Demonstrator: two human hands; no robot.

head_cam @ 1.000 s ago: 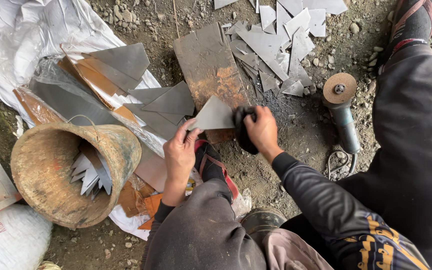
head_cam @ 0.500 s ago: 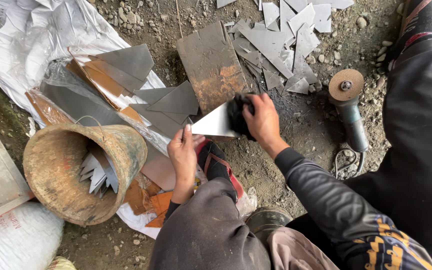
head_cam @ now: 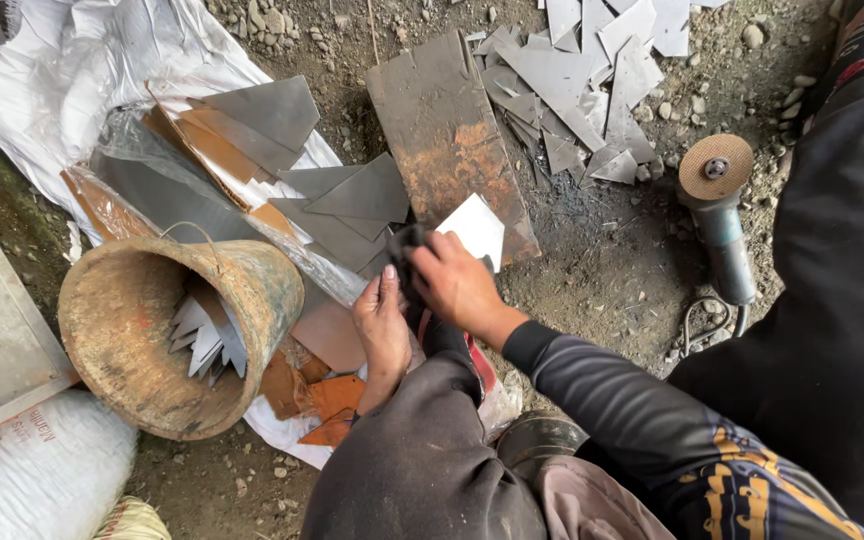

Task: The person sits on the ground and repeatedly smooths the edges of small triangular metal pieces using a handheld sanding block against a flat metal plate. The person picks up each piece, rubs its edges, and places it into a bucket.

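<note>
My right hand [head_cam: 457,285] presses a dark cloth [head_cam: 404,250] onto a pale, pointed piece of sheet metal [head_cam: 477,228]. The piece's tip sticks out beyond my fingers, over the lower end of a rusty flat plate [head_cam: 437,120]. My left hand [head_cam: 382,325] is just to the left, fingers together and pointing up. It grips the near corner of the piece beside the cloth. Most of that grip is hidden under my right hand. Both forearms are in dark sleeves.
A rusty bucket [head_cam: 152,350] lies tipped at the left with several pale metal offcuts inside. Grey and rusty sheets [head_cam: 272,115] lie on white plastic. More cut pieces [head_cam: 592,70] are piled at the top. An angle grinder [head_cam: 720,210] lies on the gravel at the right. A white sack [head_cam: 32,470] sits at bottom left.
Both hands have shifted right with the metal piece. The cloth now sits at the piece's left side, and my right hand covers more of it.
</note>
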